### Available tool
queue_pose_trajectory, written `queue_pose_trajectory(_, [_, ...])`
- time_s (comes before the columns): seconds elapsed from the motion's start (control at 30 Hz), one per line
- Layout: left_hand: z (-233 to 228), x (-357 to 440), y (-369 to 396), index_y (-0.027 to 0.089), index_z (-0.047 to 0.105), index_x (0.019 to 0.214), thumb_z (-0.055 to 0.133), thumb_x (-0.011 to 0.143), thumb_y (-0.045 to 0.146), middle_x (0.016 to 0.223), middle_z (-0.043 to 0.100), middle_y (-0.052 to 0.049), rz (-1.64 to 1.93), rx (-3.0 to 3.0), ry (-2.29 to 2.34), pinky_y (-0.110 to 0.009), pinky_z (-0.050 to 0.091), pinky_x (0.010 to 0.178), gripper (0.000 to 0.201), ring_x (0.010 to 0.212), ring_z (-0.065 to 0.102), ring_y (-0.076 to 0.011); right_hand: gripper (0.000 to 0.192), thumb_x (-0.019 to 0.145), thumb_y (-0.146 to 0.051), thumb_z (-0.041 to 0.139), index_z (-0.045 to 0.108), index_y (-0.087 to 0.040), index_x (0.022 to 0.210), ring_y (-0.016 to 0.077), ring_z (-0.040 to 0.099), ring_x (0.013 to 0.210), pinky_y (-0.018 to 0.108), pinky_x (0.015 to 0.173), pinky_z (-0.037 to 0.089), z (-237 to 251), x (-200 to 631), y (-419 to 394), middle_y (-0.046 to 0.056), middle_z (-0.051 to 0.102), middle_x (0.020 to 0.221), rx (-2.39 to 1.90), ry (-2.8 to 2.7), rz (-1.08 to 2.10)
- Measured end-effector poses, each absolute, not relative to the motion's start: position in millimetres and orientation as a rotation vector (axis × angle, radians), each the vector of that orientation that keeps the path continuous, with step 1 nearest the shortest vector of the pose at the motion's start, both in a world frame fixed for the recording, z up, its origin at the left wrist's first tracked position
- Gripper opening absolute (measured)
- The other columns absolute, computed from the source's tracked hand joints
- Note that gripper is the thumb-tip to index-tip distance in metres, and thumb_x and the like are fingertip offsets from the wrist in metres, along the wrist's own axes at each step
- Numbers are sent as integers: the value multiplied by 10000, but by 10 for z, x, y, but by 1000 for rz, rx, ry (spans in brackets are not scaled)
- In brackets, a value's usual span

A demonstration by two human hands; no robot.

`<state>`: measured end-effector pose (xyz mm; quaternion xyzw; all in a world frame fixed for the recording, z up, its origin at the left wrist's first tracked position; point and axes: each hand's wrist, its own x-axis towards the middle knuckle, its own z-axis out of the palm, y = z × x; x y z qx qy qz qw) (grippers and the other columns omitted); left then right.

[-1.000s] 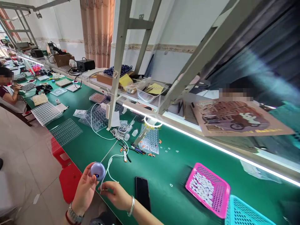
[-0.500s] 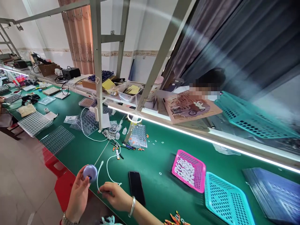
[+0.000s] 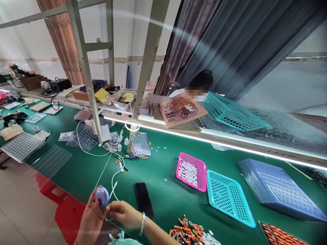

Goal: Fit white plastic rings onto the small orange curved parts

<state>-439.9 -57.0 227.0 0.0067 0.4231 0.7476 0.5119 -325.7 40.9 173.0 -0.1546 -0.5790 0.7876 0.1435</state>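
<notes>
A: Left hand [image 3: 91, 221] is wrapped around the purple round device [image 3: 102, 196], fingers curled on it, held just off the near edge of the green bench [image 3: 163, 200].
B: Right?
A: Right hand [image 3: 122, 213] is pinched shut on the white cable [image 3: 113, 185], at the end nearest the device. Plug tip is hidden behind the fingers, so I can't tell if it's seated.
B: Advice for the plug-in?
A: My read: keep the device steady in the left hand with the port side facing the right, line the plug up straight, push without twisting. Cable runs back up the bench, leave it slack.
B: Clutter?
A: Black phone [image 3: 143, 202] just right of the hands, pink basket [image 3: 192, 170] and teal basket [image 3: 227, 197] further right. Well apart.
</notes>
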Motion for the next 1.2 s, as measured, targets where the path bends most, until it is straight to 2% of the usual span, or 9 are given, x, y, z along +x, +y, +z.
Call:
queue_pose_trajectory(0.1, [2238, -4322, -554, 263, 728, 986, 924, 571, 298, 939, 725, -8, 1784, 7, 1013, -217, 554, 625, 460, 704, 650, -133, 591, 810, -680, 552, 707, -137, 982, 173, 654, 719, 340, 749, 510, 1742, -3290, 496, 74, 690, 805, -590, -1390, 2294])
queue_pose_trajectory(0.17, [2203, -4262, -549, 262, 724, 990, 920, 584, 265, 966, 727, -8, 1778, -10, 1008, -221, 560, 655, 451, 726, 660, -135, 630, 797, -711, 542, 671, -137, 1021, 159, 653, 708, 333, 743, 517, 1771, -3312, 556, 80, 679, 834, -679, -1253, 2271])
queue_pose_trajectory(0.3, [2151, -4187, -548, 252, 713, 1010, 897, 619, 214, 983, 731, -24, 1759, -43, 967, -259, 566, 708, 434, 764, 686, -165, 569, 703, -664, 693, 660, -141, 926, 131, 600, 622, 283, 658, 508, 1894, -3334, 624, 26, 623, 729, -762, -1168, 2214])
queue_pose_trajectory(0.43, [2208, -4259, -543, 244, 714, 1015, 838, 692, 232, 1032, 719, -44, 1778, -62, 859, -336, 557, 807, 346, 878, 685, -213, 490, 778, -632, 637, 656, -158, 903, 104, 521, 550, 244, 579, 466, 2087, -3309, 610, -22, 550, 653, -774, -1260, 2103])
queue_pose_trajectory(0.5, [2290, -4333, -543, 233, 709, 1041, 781, 750, 262, 979, 712, -54, 1777, -67, 787, -359, 551, 802, 301, 813, 673, -197, 444, 813, -601, 613, 664, -168, 900, 99, 487, 521, 234, 536, 436, 2192, -3279, 566, -28, 545, 649, -750, -1374, 2039])
queue_pose_trajectory(0.63, [2468, -4434, -546, 201, 722, 975, 722, 784, 412, 787, 672, -39, 1773, -94, 641, -314, 542, 751, 285, 696, 629, -156, 248, 838, -416, 657, 704, -173, 850, 133, 520, 601, 256, 576, 428, 2387, -3220, 395, 8, 589, 715, -681, -1663, 1838])
queue_pose_trajectory(0.77, [2548, -4440, -558, 203, 735, 930, 694, 782, 372, 860, 713, -52, 1765, -132, 564, -289, 524, 858, 228, 886, 672, -186, 102, 837, -234, 643, 726, -175, 846, 149, 519, 633, 262, 579, 401, 2521, -3188, 236, 20, 561, 737, -653, -1884, 1570])
queue_pose_trajectory(0.93, [2546, -4416, -570, 184, 763, 931, 643, 757, 356, 1068, 754, -104, 1705, -132, 545, -339, 475, 994, 273, 1099, 649, -251, 138, 877, -195, 599, 732, -176, 909, 169, 588, 700, 259, 627, 448, 2593, -3168, 219, 50, 625, 790, -564, -2060, 1311])
queue_pose_trajectory(1.2, [2584, -4397, -569, 191, 771, 917, 663, 735, 377, 1113, 747, -102, 1690, -70, 609, -302, 509, 938, 282, 1107, 654, -249, 303, 992, -302, 458, 728, -179, 927, 174, 596, 697, 269, 630, 454, 2632, -3136, 280, 63, 654, 769, -442, -2230, 897])
